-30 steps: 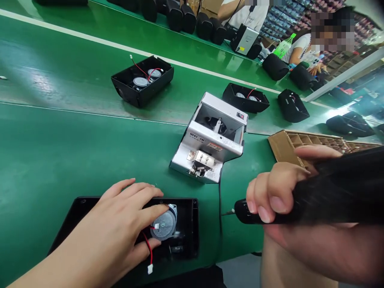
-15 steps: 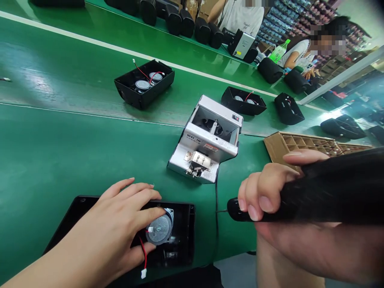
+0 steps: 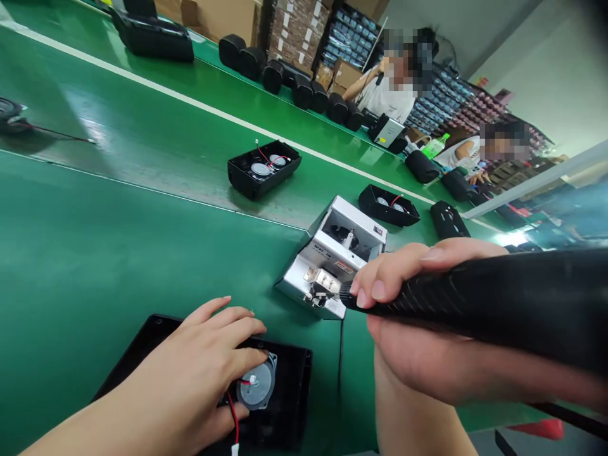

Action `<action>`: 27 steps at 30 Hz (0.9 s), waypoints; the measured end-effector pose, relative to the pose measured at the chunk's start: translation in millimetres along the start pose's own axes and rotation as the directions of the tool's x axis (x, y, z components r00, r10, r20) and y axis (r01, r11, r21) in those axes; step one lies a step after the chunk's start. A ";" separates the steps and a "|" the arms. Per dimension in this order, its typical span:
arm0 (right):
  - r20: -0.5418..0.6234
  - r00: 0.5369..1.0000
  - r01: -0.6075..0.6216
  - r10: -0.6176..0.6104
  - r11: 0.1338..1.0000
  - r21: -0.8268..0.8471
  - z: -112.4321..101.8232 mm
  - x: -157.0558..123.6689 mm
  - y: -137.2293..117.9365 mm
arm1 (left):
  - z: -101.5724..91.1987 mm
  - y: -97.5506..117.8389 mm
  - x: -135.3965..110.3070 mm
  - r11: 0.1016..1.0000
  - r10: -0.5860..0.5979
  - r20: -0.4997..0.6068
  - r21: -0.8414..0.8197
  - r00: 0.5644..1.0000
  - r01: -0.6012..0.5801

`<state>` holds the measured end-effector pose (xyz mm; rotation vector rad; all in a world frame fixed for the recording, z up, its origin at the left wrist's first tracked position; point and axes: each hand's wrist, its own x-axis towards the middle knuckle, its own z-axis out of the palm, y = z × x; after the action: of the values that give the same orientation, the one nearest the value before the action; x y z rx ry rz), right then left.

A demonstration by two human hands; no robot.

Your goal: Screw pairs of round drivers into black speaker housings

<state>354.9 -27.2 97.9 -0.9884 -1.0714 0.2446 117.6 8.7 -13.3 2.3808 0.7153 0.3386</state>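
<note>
A round grey speaker (image 3: 260,387) lies in an open black speaker housing (image 3: 293,411) on the green bench. My left hand (image 3: 199,373) rests over the housing, thumb and index finger gripping the speaker's rim. A red wire with a white plug hangs by the thumb. My right hand (image 3: 413,361) is wrapped round a black electric screwdriver (image 3: 479,285), held nearly level and pointing left. Its nose is at the front of a silver screw feeder (image 3: 327,250), by the metal pick-up part; I cannot tell whether the tip touches it.
Beyond the bench edge runs a green conveyor (image 3: 156,145) carrying black housings with speakers (image 3: 263,168). Another speaker with a trailing wire (image 3: 9,114) lies far left. Two co-workers sit across the line, behind a row of black housings. A cable (image 3: 340,361) runs down from the feeder.
My right hand has brought the screwdriver left and up to the feeder's front. My left hand still holds the speaker. The view has tilted up, and the conveyor housings appear farther right.
</note>
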 end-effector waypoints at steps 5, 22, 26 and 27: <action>-0.050 0.991 -0.124 0.126 0.992 0.025 11.3 5.2 2.0 | 3.0 -1.7 0.2 0.999 0.040 0.032 -0.009 0.999 -0.040; 0.026 0.980 -0.197 0.196 0.978 0.072 9.1 4.3 11.7 | 11.4 -12.6 -3.7 0.996 0.082 -0.015 -0.025 0.997 -0.082; 0.010 0.985 -0.172 0.172 0.982 0.083 8.3 3.5 15.5 | 11.5 -12.9 -3.5 0.997 0.078 -0.015 -0.029 0.997 -0.078; 0.012 0.984 -0.177 0.177 0.981 0.084 8.3 3.7 16.1 | 11.0 -12.5 -3.2 0.997 0.075 -0.010 -0.031 0.997 -0.075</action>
<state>354.3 -11.2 88.7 -1.0080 -0.9693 0.4345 114.2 9.7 -29.8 2.3821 0.6208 0.3893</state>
